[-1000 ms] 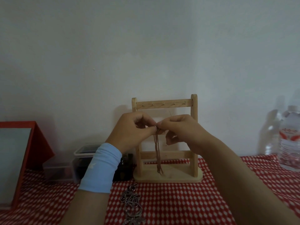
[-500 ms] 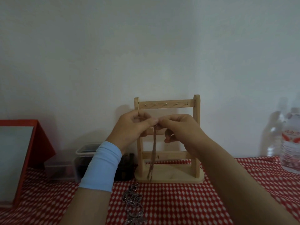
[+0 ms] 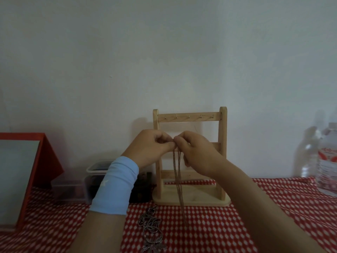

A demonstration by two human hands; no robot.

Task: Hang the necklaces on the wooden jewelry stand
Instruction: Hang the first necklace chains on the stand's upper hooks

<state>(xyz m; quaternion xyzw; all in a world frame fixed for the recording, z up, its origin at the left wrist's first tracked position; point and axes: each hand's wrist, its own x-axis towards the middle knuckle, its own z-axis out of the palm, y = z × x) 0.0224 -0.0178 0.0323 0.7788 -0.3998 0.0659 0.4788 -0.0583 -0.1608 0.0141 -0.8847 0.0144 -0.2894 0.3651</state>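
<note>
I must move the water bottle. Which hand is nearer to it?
The right. The right hand is left of the water bottle, in front of the stand; the left hand is farther left. Both pinch the necklace.

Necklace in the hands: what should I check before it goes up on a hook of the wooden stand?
1. Grip: left hand and right hand both pinch the necklace at its top: ok.
2. Clasp: hidden by fingers: cannot tell.
3. Strands hang straight, no knots seen: ok.
4. Hooks on the stand top bar are bare: ok.
5. Other necklace lies on the cloth, apart from this one: ok.
</note>
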